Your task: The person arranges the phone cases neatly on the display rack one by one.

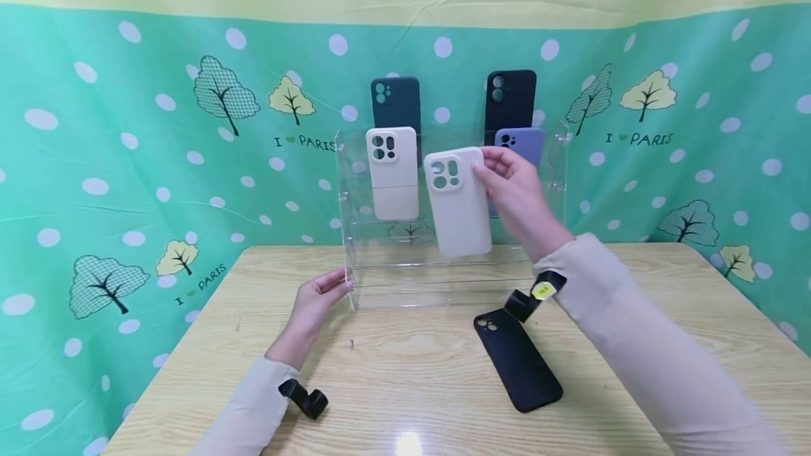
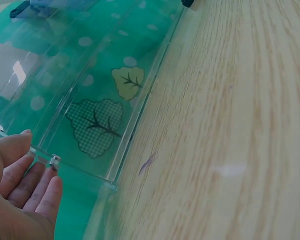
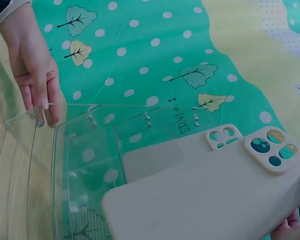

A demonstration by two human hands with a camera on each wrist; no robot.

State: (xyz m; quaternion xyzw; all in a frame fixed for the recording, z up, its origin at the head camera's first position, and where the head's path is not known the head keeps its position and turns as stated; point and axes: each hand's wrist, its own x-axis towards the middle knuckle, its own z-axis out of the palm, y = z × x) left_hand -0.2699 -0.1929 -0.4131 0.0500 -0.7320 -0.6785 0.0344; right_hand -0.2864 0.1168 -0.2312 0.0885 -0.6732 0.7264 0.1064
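My right hand [image 1: 516, 192] pinches a white phone case [image 1: 461, 213] by its upper right edge, thumb in front. It is held upright in front of a clear acrylic display stand [image 1: 431, 296]. In the right wrist view, this case [image 3: 200, 195] overlaps a second white case [image 3: 155, 160] in the stand. My left hand [image 1: 317, 305] holds the stand's left side panel near the bottom, with thumb and fingers at its edge, as the left wrist view shows. On the stand's tiers are another white case [image 1: 394, 181], a dark teal case [image 1: 397, 104], a black case [image 1: 510, 104] and a purple case [image 1: 526, 141].
A black phone case [image 1: 519, 361] lies on the wooden table [image 1: 405, 371] in front of the stand's right side, below my right wrist. Behind the table hangs a green dotted cloth [image 1: 285, 181] printed with trees. Black camera mounts [image 1: 304, 398] sit on both wrists.
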